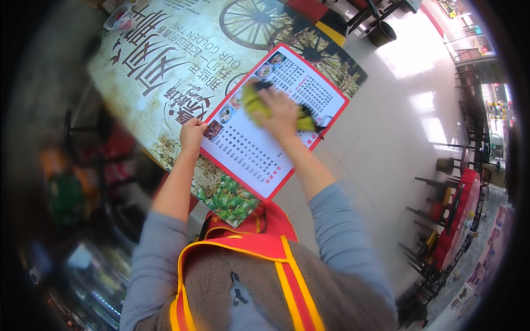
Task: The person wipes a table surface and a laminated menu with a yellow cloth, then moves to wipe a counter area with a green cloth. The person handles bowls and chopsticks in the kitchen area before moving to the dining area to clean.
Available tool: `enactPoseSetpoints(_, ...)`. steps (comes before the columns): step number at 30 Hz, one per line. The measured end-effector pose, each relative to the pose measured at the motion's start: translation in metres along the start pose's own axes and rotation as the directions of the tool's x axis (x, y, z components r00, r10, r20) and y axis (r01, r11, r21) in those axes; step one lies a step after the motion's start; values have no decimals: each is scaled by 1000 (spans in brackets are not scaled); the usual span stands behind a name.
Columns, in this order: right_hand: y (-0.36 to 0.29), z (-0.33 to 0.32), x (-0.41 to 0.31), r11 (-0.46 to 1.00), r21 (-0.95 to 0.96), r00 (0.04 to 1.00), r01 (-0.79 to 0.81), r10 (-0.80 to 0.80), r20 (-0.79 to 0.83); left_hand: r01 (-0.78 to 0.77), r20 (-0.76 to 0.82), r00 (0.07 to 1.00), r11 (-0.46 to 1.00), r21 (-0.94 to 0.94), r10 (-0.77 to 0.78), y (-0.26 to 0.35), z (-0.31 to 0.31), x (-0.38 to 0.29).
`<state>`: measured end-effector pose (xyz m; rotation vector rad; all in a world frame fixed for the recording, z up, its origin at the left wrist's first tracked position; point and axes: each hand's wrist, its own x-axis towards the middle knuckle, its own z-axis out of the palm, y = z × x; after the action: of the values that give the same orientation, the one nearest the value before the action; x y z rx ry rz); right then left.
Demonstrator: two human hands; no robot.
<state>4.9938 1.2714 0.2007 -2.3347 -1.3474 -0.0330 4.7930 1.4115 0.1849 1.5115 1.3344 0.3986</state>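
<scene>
A white menu board (248, 149) with a red rim, food photos and printed writing lies at an angle on the printed table (145, 99), its right part jutting past the table edge. My left hand (193, 133) grips the board's left rim, with the fingers partly hidden. Over the middle of the board, my right hand (281, 113) presses a yellow-and-black cloth (254, 103) flat against the surface. Hand and cloth are blurred, and the cloth covers some of the photos and text.
A clear plastic container (120, 20) sits at the table's far left corner. Dark bins (381, 34) stand on the tiled floor (360, 145). Chairs (430, 211) surround a red-covered table (459, 215) at right. Blurred chairs (112, 145) stand at left.
</scene>
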Motion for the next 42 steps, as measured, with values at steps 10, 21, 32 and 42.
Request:
enactPoseSetpoints(10,-55,-10,-85,919,242,950,311,-308,-52,29,166,986,989,-146,-4,-4,-9,6)
enactPoseSetpoints(21,167,-56,-18,938,-211,925,-277,200,-324,45,166,986,992,-121,-25,5,-11,2)
enactPoseSetpoints(32,84,-61,-88,987,61,978,-147,154,-138,34,97,995,997,-66,-28,4,-7,1)
enactPoseSetpoints(42,211,-86,1,678,-326,751,-659,578,-317,64,220,975,988,-143,-32,11,-15,-2)
